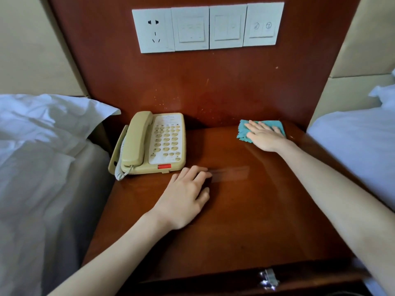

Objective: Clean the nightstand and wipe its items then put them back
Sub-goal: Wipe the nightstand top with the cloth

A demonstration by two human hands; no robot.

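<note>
A glossy red-brown nightstand (235, 210) fills the middle of the view. On its back left stands a beige corded telephone (154, 144), handset in its cradle. At the back right corner lies a teal cloth (244, 130), and my right hand (264, 135) presses flat on it, fingers spread toward the back panel. My left hand (186, 197) rests palm down on the wood just in front of the phone's right corner, fingers loosely apart and holding nothing.
White bedding lies on a bed at the left (42, 157) and another at the right (359, 142). A wooden back panel carries a wall socket (154, 30) and switch plates (226, 27). A metal drawer handle (268, 277) shows at the front edge.
</note>
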